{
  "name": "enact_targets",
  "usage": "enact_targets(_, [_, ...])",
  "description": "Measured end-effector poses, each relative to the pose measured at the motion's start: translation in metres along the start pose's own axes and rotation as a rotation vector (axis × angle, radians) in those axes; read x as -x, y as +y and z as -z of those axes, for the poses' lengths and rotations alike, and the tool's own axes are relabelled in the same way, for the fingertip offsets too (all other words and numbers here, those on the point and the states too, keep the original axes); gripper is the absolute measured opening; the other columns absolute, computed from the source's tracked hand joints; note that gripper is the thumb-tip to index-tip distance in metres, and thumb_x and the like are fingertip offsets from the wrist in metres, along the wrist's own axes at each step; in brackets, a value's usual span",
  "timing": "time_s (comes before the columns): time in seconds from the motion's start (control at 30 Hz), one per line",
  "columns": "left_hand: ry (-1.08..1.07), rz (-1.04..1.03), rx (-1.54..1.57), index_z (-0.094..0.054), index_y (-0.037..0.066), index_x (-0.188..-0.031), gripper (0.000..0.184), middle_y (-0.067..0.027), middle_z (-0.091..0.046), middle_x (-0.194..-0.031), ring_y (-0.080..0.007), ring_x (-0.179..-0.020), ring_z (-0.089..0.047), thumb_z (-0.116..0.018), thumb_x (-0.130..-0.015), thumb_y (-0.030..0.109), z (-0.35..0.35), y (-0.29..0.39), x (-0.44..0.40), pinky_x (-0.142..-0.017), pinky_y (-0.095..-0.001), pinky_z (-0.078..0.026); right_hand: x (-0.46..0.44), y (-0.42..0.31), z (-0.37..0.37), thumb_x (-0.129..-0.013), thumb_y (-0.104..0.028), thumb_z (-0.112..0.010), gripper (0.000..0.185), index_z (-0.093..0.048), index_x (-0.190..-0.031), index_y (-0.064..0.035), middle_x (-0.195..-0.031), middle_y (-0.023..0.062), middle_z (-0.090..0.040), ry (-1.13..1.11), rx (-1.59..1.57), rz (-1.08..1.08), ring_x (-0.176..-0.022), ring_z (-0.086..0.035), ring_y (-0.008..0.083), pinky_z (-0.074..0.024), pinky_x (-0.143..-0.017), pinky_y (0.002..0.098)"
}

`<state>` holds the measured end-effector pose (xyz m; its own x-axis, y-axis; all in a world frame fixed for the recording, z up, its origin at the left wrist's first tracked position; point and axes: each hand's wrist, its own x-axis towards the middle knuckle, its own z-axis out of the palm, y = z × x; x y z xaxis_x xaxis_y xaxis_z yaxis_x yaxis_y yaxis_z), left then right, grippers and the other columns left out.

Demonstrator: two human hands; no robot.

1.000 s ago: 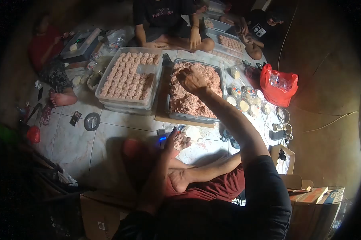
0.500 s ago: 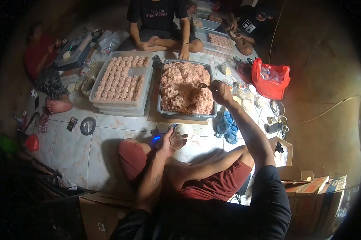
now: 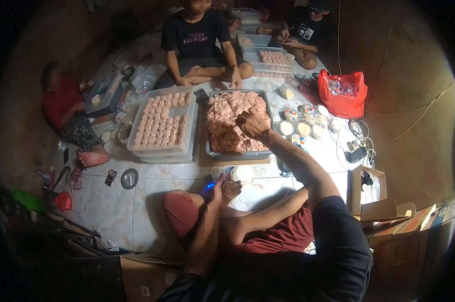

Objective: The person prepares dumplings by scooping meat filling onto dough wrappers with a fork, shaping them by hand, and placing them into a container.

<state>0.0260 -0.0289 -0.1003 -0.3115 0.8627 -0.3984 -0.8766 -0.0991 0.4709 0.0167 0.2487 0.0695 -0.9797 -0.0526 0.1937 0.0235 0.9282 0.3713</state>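
My right hand (image 3: pixel 253 123) is closed above the mound of pink minced meat (image 3: pixel 226 106) in a grey tub (image 3: pixel 240 155). The fork seen in that hand a moment ago is hidden behind the fingers now. Down by my lap, my left hand (image 3: pixel 219 193) holds a thin round dumpling wrapper (image 3: pixel 231 189) with something pinkish-brown on it, probably minced meat. Just beyond it on the floor lies a stack of white round wrappers (image 3: pixel 243 174). To the left of the tub, rows of meat-filled dumplings (image 3: pixel 159 123) fill most of a clear plastic container (image 3: pixel 162 153).
Round packs of wrappers (image 3: pixel 303 129) lie right of the tub, near a red plastic bag (image 3: pixel 341 95). Cables and a black adapter (image 3: pixel 357 154) are farther right. A co-worker (image 3: pixel 199 38) sits across from me; others sit at both sides. A cardboard box (image 3: pixel 368 194) stands right.
My right hand has moved left over the meat, and the fork has gone from sight. My left hand still holds the wrapper near my lap. The camera view has shifted.
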Motion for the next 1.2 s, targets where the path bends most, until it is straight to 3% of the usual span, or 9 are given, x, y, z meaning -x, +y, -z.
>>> enact_targets(0.07, [-0.021,-0.014,-0.008,-0.057,0.010,-0.131,0.066,-0.0143,-0.068,-0.117,-0.0303,-0.102,-0.066,-0.043,-0.096,0.065,0.005,-0.003,0.002,-0.091,-0.0434,-0.052,0.002,0.002,-0.006,-0.092,-0.022,-0.054,0.015,-0.067,-0.096,-0.0156,-0.090,0.0002,-0.064,0.192,0.109,0.185,-0.096,-0.060,0.0185,-0.0388,-0.090,0.0361])
enact_targets(0.17, [-0.022,-0.007,0.004,-0.057,0.010,-0.132,0.066,-0.0167,-0.066,-0.122,-0.0320,-0.104,-0.066,-0.042,-0.097,0.065,0.000,0.000,0.003,-0.092,-0.0453,-0.051,0.019,0.025,-0.003,-0.096,-0.022,-0.052,0.014,-0.061,-0.086,-0.0164,-0.089,0.0001,-0.061,0.129,0.178,0.217,-0.088,-0.058,0.0171,-0.0402,-0.090,0.0358])
enact_targets(0.23, [-0.048,-0.043,0.053,-0.055,0.005,-0.133,0.071,-0.0222,-0.063,-0.127,-0.0340,-0.112,-0.064,-0.042,-0.097,0.065,-0.006,0.003,0.003,-0.098,-0.0492,-0.050,0.037,0.035,0.000,-0.095,-0.016,-0.054,0.011,-0.057,-0.087,-0.0084,-0.079,0.0066,-0.056,0.109,-0.149,0.042,-0.073,-0.055,0.0247,-0.0405,-0.080,0.0421])
enact_targets(0.4, [-0.293,-0.053,0.357,-0.048,-0.008,-0.137,0.087,-0.0258,-0.055,-0.138,-0.0396,-0.127,-0.054,-0.040,-0.096,0.069,-0.043,0.027,0.015,-0.110,-0.0559,-0.041,0.089,0.024,0.040,-0.093,-0.017,-0.060,0.020,-0.065,-0.104,-0.0008,-0.080,0.0169,-0.065,0.199,-0.869,-0.373,-0.072,-0.064,0.0311,-0.0487,-0.064,0.0401])
enact_targets(0.53, [-0.331,-0.069,0.411,-0.047,-0.009,-0.138,0.091,-0.0295,-0.051,-0.141,-0.0422,-0.132,-0.050,-0.040,-0.095,0.071,-0.080,0.044,0.027,-0.112,-0.0565,-0.037,0.126,-0.035,0.103,-0.091,-0.007,-0.060,0.015,-0.065,-0.103,-0.0004,-0.086,0.0187,-0.065,0.074,-1.111,-0.429,-0.079,-0.066,0.0341,-0.0500,-0.068,0.0410])
enact_targets(0.67, [-0.340,-0.045,0.431,-0.046,-0.009,-0.139,0.092,-0.0322,-0.047,-0.143,-0.0425,-0.134,-0.047,-0.039,-0.095,0.072,-0.106,0.047,0.031,-0.114,-0.0539,-0.037,0.160,-0.091,0.070,-0.086,-0.001,-0.057,0.023,-0.067,-0.107,-0.0051,-0.093,0.0174,-0.061,0.199,-0.955,-0.134,-0.084,-0.064,0.0372,-0.0521,-0.071,0.0431])
enact_targets(0.87, [-0.144,-0.119,0.286,-0.057,-0.009,-0.129,0.091,-0.0263,-0.060,-0.131,-0.0373,-0.122,-0.059,-0.031,-0.097,0.072,-0.077,0.041,0.030,-0.109,-0.0480,-0.044,0.161,-0.109,0.088,-0.083,-0.002,-0.057,0.030,-0.067,-0.111,-0.0073,-0.091,0.0153,-0.059,0.209,-0.872,-0.313,-0.083,-0.063,0.0353,-0.0539,-0.068,0.0439])
enact_targets(0.97, [-0.067,-0.155,0.180,-0.060,-0.008,-0.126,0.090,-0.0233,-0.064,-0.125,-0.0352,-0.118,-0.061,-0.032,-0.096,0.072,-0.088,0.043,0.033,-0.106,-0.0473,-0.047,0.164,-0.116,0.066,-0.084,-0.002,-0.057,0.028,-0.064,-0.111,-0.0082,-0.091,0.0149,-0.057,0.154,-0.807,-0.199,-0.080,-0.063,0.0364,-0.0537,-0.066,0.0447])
enact_targets(1.2, [0.080,-0.208,0.149,-0.056,-0.008,-0.129,0.087,-0.0231,-0.060,-0.132,-0.0367,-0.122,-0.058,-0.038,-0.096,0.071,-0.084,0.043,0.038,-0.106,-0.0494,-0.047,0.167,-0.138,0.066,-0.088,-0.006,-0.057,0.024,-0.064,-0.110,-0.0084,-0.096,0.0142,-0.058,0.069,-0.957,-0.355,-0.078,-0.063,0.0392,-0.0543,-0.066,0.0471])
